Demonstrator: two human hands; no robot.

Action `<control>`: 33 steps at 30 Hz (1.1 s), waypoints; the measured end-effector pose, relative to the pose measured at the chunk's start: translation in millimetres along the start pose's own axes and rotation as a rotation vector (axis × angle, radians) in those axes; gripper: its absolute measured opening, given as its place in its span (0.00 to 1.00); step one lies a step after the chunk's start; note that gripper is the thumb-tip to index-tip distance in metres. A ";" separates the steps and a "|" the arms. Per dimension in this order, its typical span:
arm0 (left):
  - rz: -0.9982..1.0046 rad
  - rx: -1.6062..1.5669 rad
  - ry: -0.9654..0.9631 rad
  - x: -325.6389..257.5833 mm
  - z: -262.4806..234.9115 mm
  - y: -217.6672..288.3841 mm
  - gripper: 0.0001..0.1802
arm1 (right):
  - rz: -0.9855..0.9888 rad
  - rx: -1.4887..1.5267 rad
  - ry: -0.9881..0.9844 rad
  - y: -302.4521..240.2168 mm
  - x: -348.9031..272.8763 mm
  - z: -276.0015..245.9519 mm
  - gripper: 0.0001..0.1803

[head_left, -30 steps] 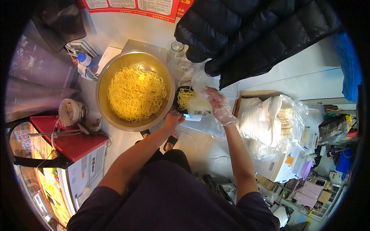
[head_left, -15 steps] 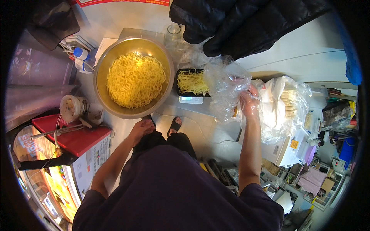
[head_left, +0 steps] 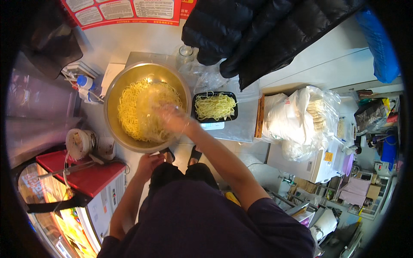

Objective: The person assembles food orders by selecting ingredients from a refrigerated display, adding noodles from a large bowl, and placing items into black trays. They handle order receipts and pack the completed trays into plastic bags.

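Observation:
Yellow noodles (head_left: 129, 107) fill much of a large metal bowl (head_left: 112, 129) on the counter. My right hand (head_left: 172, 118) reaches over the bowl's right side, smeared by motion. With it goes a crumpled clear plastic bag (head_left: 155, 103), which lies over the noodles and hides part of them. How the fingers grip the bag is blurred. Just below the near rim is my left hand (head_left: 151, 163), its fingers curled together with a small pale bit at their tips. A black tray (head_left: 215, 119) of noodles (head_left: 215, 106) sits right of the bowl, on a scale (head_left: 213, 126).
A glass jar (head_left: 186, 52) and loose clear plastic (head_left: 211, 81) lie behind the tray. White bags (head_left: 288, 116) stand to the right. A black padded jacket (head_left: 258, 38) hangs overhead. At left are a blue-capped bottle (head_left: 84, 82), a white bucket (head_left: 77, 144) and a red-topped cabinet (head_left: 94, 167).
My right hand has swung left from beside the white bags to the bowl, bringing the clear bag along and uncovering the black tray. My left hand stays near the bowl; the view has shifted.

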State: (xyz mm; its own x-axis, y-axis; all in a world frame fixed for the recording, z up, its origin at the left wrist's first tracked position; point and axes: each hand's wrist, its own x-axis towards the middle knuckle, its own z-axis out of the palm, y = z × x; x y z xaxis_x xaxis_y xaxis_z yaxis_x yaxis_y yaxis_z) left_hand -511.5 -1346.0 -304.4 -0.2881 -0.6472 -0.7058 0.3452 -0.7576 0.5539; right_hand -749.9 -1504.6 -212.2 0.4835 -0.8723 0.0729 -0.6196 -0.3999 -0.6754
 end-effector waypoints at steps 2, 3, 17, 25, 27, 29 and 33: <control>-0.095 0.153 -0.062 2.1 -6.6 -0.2 0.22 | 0.031 0.080 0.058 -12.0 -7.2 10.9 0.23; -0.149 0.204 -0.091 1.5 -1.0 1.7 0.23 | 0.054 0.062 0.045 -11.5 -16.7 1.3 0.20; 0.071 -0.071 0.079 179.8 207.6 -47.6 0.30 | 0.443 -0.154 -0.464 253.7 11.0 -89.1 0.33; 0.148 -0.085 0.197 185.9 199.1 -50.3 0.23 | -0.102 0.050 -0.049 219.9 -61.0 -90.4 0.15; 0.147 -0.108 0.167 184.8 200.2 -54.8 0.21 | -0.306 -0.129 0.015 195.6 -96.0 -109.7 0.14; 0.149 -0.154 0.126 175.4 212.1 -41.1 0.18 | -0.148 -0.058 -0.016 158.3 -110.7 -139.0 0.14; 0.184 -0.163 -0.029 161.8 203.4 -40.2 0.27 | 0.190 -0.035 0.239 165.8 -153.5 -154.1 0.12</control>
State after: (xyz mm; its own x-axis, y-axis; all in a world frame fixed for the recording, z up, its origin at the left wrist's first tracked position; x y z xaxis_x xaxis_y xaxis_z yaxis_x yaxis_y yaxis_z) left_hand -753.6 -1437.4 -351.0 -0.2318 -0.7767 -0.5856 0.5326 -0.6051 0.5917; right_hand -1022.2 -1480.3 -222.3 0.2002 -0.9722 0.1210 -0.7082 -0.2290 -0.6678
